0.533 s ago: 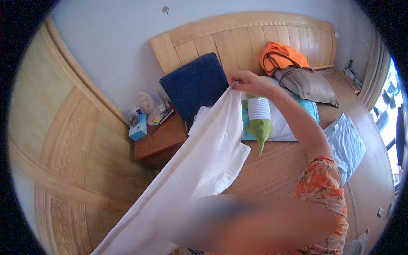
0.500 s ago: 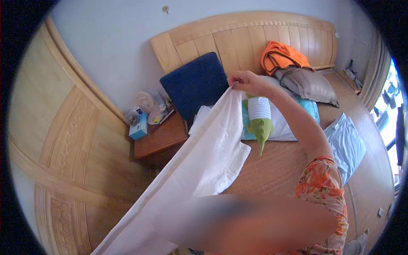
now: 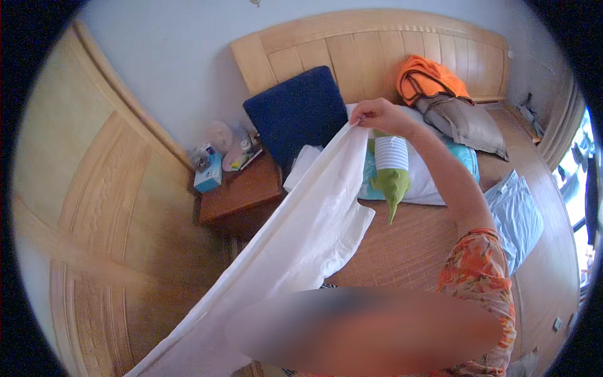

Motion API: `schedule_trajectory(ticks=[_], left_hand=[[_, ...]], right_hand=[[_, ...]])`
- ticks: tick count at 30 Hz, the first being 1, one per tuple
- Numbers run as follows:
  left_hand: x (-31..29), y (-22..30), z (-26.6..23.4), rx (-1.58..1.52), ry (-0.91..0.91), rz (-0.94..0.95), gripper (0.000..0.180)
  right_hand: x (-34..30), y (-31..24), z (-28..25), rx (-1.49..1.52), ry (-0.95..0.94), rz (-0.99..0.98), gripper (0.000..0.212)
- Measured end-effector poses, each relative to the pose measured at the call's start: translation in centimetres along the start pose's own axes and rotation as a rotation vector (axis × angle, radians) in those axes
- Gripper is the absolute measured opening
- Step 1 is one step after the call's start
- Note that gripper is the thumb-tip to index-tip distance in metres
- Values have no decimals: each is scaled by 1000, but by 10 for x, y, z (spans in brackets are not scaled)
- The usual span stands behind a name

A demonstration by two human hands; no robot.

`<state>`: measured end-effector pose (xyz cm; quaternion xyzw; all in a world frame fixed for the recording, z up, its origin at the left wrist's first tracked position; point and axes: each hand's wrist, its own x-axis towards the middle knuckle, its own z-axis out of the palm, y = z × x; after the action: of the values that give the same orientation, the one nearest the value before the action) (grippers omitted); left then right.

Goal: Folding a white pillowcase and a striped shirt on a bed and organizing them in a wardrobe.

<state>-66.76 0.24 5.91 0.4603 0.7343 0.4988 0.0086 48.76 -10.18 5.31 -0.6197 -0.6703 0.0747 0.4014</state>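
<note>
A bedroom is showing here — a wooden bed with a woven mat [image 3: 402, 251] and a tall headboard [image 3: 377, 50] against a pale wall. The right hand [image 3: 375, 115] is pinching one edge of a white cloth [image 3: 301, 239] — fingers closed tight on it — and lifting it above the bed, so the fabric is hanging in a long diagonal toward the lower left. The left hand is lying in a blurred patch; its grip cannot be told. Just beyond the cloth are lying a green plush toy [image 3: 392, 173], a navy cushion [image 3: 295, 110] and a nightstand [image 3: 242, 195]. The spreading-out step seems in hand; next calls for finding a second corner.
</note>
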Motion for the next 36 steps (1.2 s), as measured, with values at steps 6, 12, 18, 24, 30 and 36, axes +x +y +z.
schedule_trajectory(ticks=[6,12,18,24,30,36], left_hand=[[6,13,-18,-527,-176,58,43],[11,82,-36,-784,-106,79,40],[17,117,-58,-829,-100,76,37],[15,172,-32,-909,-168,130,41],[-22,171,-36,-693,-197,141,41],[-35,205,-62,-175,-114,229,26]], right_hand=[[-3,11,-20,-75,89,160,12],[5,43,-62,174,539,177,14],[19,51,-87,273,614,151,14],[43,60,-135,298,843,31,17],[44,83,-132,-42,729,-17,26],[58,88,-141,-107,864,-82,25]])
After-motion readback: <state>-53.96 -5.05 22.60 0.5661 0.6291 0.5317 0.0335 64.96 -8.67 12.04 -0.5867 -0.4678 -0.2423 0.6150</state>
